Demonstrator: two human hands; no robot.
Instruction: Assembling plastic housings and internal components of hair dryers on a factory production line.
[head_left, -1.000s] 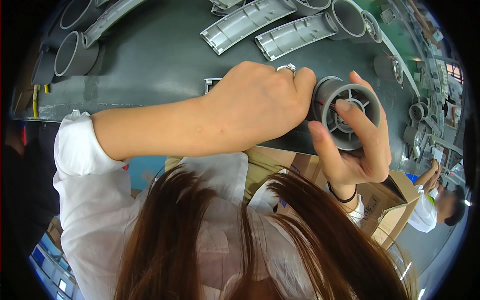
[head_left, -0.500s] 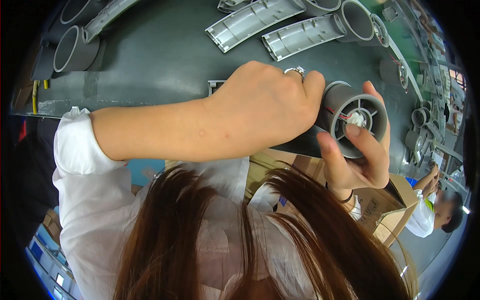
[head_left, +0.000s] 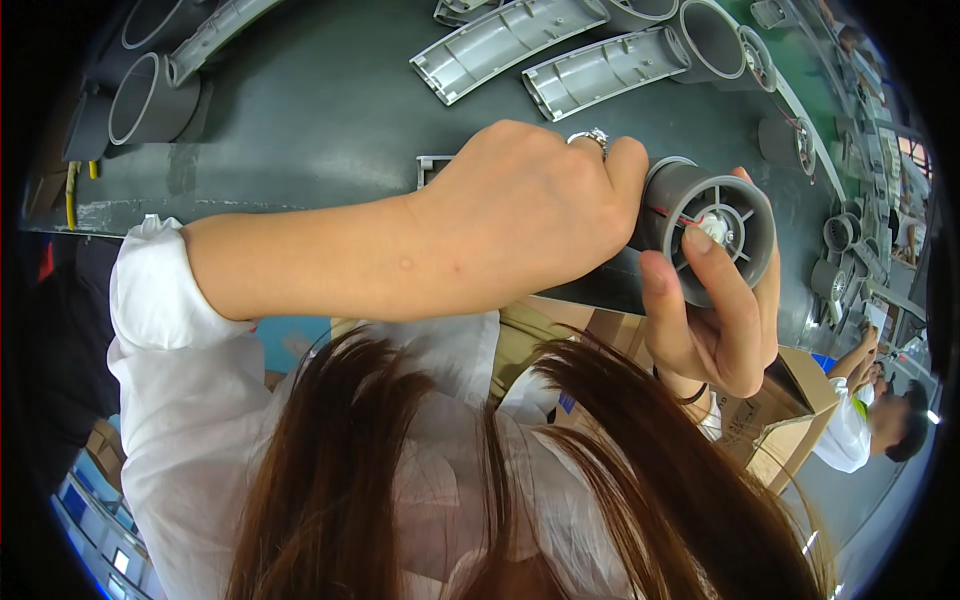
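A grey round housing (head_left: pixel 675 185), like a hair dryer's barrel, faces me with its open end. Inside it are a spoked ring, a white motor-like part (head_left: pixel 713 228) and a red wire (head_left: pixel 690 219). My right hand (head_left: pixel 725 320) is closed around the housing. Its index fingertip reaches over the rim to the inner part, and the thumb presses near the lower rim. My left hand (head_left: pixel 540 205), a ring on one finger, is curled against the housing's left side; its fingertips are hidden. A grey corner of a part (head_left: pixel 428 168) shows behind my left wrist.
Grey curved half-shells (head_left: pixel 510 45) and barrel housings (head_left: pixel 712 40) lie at the table's far side. Another housing (head_left: pixel 152 100) stands far left. Grey parts (head_left: pixel 842 235) line the right. A cardboard box (head_left: pixel 780 410) sits below the table edge; a person (head_left: pixel 855 430) works at right.
My right index fingertip has moved up and further into the housing. The housing has turned and risen slightly. My left hand has stayed almost in place.
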